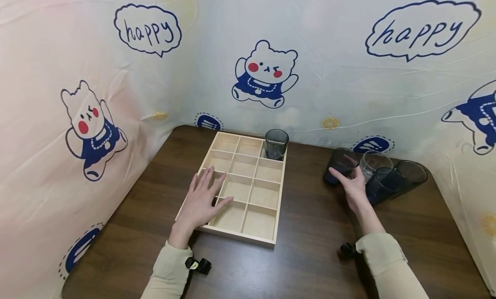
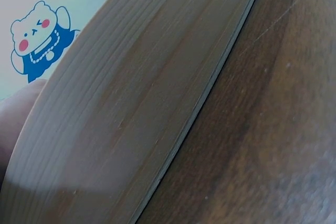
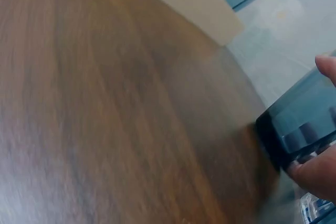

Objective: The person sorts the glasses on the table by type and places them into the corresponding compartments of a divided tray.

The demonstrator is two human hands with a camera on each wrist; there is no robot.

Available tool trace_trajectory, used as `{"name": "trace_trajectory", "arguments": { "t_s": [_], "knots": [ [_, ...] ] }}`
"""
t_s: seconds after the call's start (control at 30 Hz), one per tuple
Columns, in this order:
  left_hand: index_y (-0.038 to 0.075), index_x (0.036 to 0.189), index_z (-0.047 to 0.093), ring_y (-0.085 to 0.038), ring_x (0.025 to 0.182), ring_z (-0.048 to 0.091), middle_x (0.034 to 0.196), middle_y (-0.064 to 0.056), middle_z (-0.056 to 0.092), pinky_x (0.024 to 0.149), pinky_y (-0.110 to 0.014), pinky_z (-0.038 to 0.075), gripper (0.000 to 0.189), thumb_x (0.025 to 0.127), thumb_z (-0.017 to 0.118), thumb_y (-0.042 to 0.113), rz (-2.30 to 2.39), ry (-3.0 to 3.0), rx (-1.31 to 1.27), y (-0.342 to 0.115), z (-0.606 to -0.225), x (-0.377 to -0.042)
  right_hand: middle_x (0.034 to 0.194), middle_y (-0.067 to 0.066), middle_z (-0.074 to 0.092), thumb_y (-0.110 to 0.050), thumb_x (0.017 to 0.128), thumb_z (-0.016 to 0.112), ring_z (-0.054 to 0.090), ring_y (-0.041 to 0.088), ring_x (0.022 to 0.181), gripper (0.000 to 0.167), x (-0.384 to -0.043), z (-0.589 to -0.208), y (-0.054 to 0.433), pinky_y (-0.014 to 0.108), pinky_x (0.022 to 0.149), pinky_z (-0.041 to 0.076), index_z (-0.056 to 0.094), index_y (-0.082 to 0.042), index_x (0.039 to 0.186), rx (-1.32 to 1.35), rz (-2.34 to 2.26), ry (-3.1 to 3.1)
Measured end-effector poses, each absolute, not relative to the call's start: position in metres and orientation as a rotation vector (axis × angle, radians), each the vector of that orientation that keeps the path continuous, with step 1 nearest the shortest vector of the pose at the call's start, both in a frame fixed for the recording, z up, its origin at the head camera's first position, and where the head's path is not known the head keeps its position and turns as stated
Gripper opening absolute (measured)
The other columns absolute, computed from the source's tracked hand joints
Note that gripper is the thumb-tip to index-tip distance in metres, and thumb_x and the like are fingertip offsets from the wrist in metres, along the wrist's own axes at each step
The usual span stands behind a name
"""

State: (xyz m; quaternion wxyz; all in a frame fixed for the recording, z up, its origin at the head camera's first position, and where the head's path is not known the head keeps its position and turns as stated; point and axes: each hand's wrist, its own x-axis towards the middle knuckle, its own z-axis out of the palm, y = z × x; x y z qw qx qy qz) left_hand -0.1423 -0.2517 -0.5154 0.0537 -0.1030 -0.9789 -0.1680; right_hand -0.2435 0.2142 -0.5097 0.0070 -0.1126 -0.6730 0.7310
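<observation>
My right hand point(image 1: 354, 188) grips a dark tinted glass point(image 1: 341, 163), thumb and fingers on its sides. The right wrist view shows the same glass point(image 3: 302, 116) tilted, its thick dark base towards the table. My left hand point(image 1: 199, 204) rests with spread fingers on the left part of a shallow wooden box point(image 1: 248, 199) divided into several compartments. In the left wrist view the box's side wall point(image 2: 131, 93) fills much of the picture. Another dark glass point(image 1: 276, 144) stands upright in the box's far right compartment.
Right of the gripped glass, a clear glass point(image 1: 373, 161) and two more dark glasses, one nearer point(image 1: 383, 185) and one farther right point(image 1: 412, 176), stand close together. Everything is on a dark brown wooden table point(image 1: 310, 247). A printed cloth point(image 1: 329, 75) hangs behind and at both sides.
</observation>
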Motion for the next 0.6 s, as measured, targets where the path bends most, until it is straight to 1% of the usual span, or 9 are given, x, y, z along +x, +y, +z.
{"name": "trace_trajectory", "arguments": {
  "t_s": [0.07, 0.1, 0.2, 0.33, 0.4, 0.43, 0.5, 0.57, 0.6],
  "knots": [
    [0.025, 0.172, 0.039, -0.041, 0.173, 0.016, 0.184, -0.023, 0.019, 0.140, -0.069, 0.010, 0.084, 0.102, 0.063, 0.065, -0.508, -2.972, -0.318, -0.251, -0.516, -0.143, 0.127, -0.022, 0.061, -0.014, 0.102, 0.078, 0.056, -0.003, 0.106, 0.061, -0.242, -0.507, 0.217, 0.010, 0.085, 0.046, 0.053, -0.039, 0.152, -0.372, 2.368, -2.054],
    [0.025, 0.172, 0.039, -0.041, 0.173, 0.017, 0.183, -0.023, 0.019, 0.139, -0.069, 0.010, 0.084, 0.102, 0.063, 0.065, -0.506, -2.971, -0.320, -0.251, -0.516, -0.143, 0.125, -0.023, 0.062, -0.015, 0.103, 0.078, 0.054, -0.003, 0.099, 0.058, -0.241, -0.505, 0.218, 0.011, 0.079, 0.044, 0.053, -0.040, 0.149, -0.379, 2.412, -2.026],
    [0.025, 0.172, 0.040, -0.042, 0.173, 0.018, 0.183, -0.024, 0.021, 0.139, -0.069, 0.010, 0.084, 0.102, 0.063, 0.064, -0.504, -2.967, -0.318, -0.251, -0.516, -0.142, 0.120, -0.022, 0.064, -0.016, 0.104, 0.076, 0.048, 0.002, 0.086, 0.053, -0.237, -0.500, 0.220, 0.019, 0.070, 0.036, 0.052, -0.042, 0.144, -0.393, 2.516, -1.972],
    [0.025, 0.172, 0.040, -0.041, 0.173, 0.017, 0.183, -0.023, 0.020, 0.139, -0.068, 0.010, 0.084, 0.102, 0.064, 0.064, -0.506, -2.966, -0.315, -0.251, -0.515, -0.143, 0.121, -0.021, 0.063, -0.016, 0.104, 0.076, 0.050, 0.003, 0.094, 0.052, -0.234, -0.493, 0.219, 0.019, 0.073, 0.038, 0.052, -0.041, 0.143, -0.401, 2.554, -1.960],
    [0.025, 0.172, 0.039, -0.041, 0.173, 0.016, 0.184, -0.023, 0.019, 0.140, -0.068, 0.009, 0.084, 0.102, 0.063, 0.065, -0.507, -2.970, -0.314, -0.251, -0.515, -0.143, 0.124, -0.020, 0.061, -0.016, 0.104, 0.075, 0.052, 0.001, 0.102, 0.052, -0.232, -0.489, 0.218, 0.017, 0.079, 0.042, 0.051, -0.041, 0.143, -0.416, 2.576, -1.953],
    [0.025, 0.172, 0.039, -0.041, 0.173, 0.016, 0.184, -0.023, 0.019, 0.140, -0.068, 0.009, 0.084, 0.102, 0.063, 0.065, -0.506, -2.971, -0.315, -0.251, -0.516, -0.143, 0.127, -0.020, 0.060, -0.017, 0.104, 0.075, 0.053, 0.000, 0.109, 0.052, -0.232, -0.487, 0.217, 0.016, 0.085, 0.044, 0.051, -0.041, 0.143, -0.429, 2.586, -1.952],
    [0.025, 0.172, 0.039, -0.041, 0.173, 0.016, 0.184, -0.023, 0.019, 0.140, -0.068, 0.009, 0.084, 0.102, 0.063, 0.065, -0.505, -2.972, -0.314, -0.251, -0.516, -0.143, 0.133, -0.021, 0.056, -0.018, 0.105, 0.074, 0.052, -0.001, 0.123, 0.052, -0.230, -0.483, 0.215, 0.017, 0.102, 0.045, 0.049, -0.043, 0.144, -0.459, 2.618, -1.943],
    [0.026, 0.173, 0.039, -0.041, 0.173, 0.016, 0.184, -0.023, 0.019, 0.140, -0.068, 0.009, 0.084, 0.102, 0.063, 0.065, -0.506, -2.973, -0.313, -0.251, -0.516, -0.143, 0.138, -0.020, 0.053, -0.017, 0.105, 0.073, 0.048, 0.000, 0.137, 0.052, -0.229, -0.478, 0.213, 0.022, 0.122, 0.040, 0.049, -0.043, 0.143, -0.486, 2.659, -1.916],
    [0.026, 0.173, 0.039, -0.041, 0.173, 0.016, 0.184, -0.023, 0.019, 0.140, -0.068, 0.009, 0.084, 0.102, 0.063, 0.065, -0.507, -2.974, -0.313, -0.251, -0.515, -0.143, 0.141, -0.020, 0.050, -0.017, 0.106, 0.072, 0.045, 0.001, 0.141, 0.052, -0.228, -0.476, 0.212, 0.025, 0.128, 0.035, 0.048, -0.044, 0.143, -0.498, 2.678, -1.902]
  ]
}}
